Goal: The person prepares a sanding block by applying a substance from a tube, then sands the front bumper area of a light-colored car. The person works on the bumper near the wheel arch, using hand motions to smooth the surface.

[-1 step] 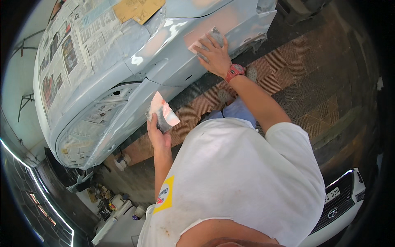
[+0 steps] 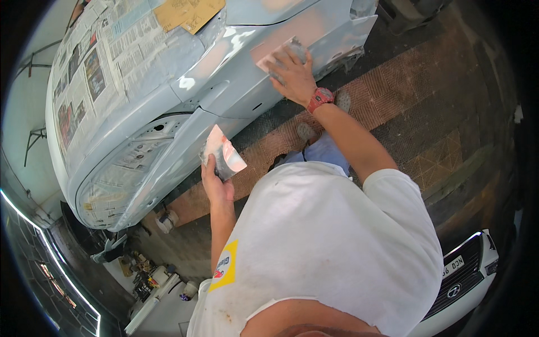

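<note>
My left hand (image 2: pixel 214 182) grips a thin flat plate (image 2: pixel 223 151), thumb on its face. The plate is grey and dusty low down, with a glossy pink-white smear of what looks like putty on top. Fingers spread, my right hand (image 2: pixel 295 78) presses a flat grey putty spreader (image 2: pixel 299 49) against the car's side; the palm hides part of it. Pale pink runs along the spreader's straight edge. Beside it, a matte pink patch (image 2: pixel 275 44) covers the panel. The car body (image 2: pixel 224 106) is light grey, with other pinkish areas.
Newspaper (image 2: pixel 126 56) and brown paper (image 2: pixel 188 14) mask the car's upper side. The wheel arch (image 2: pixel 135 157) lies left. Patterned matting (image 2: pixel 382 84) covers the floor near my feet. A white car (image 2: pixel 466 275) stands behind at lower right; a cluttered bench (image 2: pixel 157 292) is at lower left.
</note>
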Demonstrator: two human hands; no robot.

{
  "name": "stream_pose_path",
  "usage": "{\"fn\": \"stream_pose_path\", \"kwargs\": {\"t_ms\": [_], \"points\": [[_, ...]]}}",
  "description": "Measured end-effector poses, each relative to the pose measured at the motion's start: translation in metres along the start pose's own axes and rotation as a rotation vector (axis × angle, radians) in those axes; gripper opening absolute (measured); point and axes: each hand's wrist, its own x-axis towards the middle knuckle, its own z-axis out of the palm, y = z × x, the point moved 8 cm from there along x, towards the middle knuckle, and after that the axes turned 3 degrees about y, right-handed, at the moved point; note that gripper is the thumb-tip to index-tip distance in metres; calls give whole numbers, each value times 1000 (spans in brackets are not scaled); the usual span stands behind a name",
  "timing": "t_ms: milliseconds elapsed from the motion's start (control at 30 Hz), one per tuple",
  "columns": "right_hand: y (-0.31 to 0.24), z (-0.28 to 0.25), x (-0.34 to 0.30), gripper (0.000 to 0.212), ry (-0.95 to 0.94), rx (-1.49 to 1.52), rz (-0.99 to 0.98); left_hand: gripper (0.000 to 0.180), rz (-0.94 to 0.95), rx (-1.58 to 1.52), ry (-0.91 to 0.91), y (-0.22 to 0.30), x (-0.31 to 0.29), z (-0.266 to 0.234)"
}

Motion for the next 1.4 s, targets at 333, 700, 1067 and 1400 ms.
{"fn": "stream_pose_path", "kwargs": {"t_ms": [333,700,1067,1400], "points": [[7,-4,17,47,33,-5,8,53,-6,67,-60,7,2,33],[2,-20,41,49,191,128,56,54,-28,69,-80,5,9,30],[1,11,-19,47,-67,-53,-39,52,-43,47,-86,3,20,27],[7,-23,32,49,166,72,131,52,-46,71,-55,4,18,24]]}}
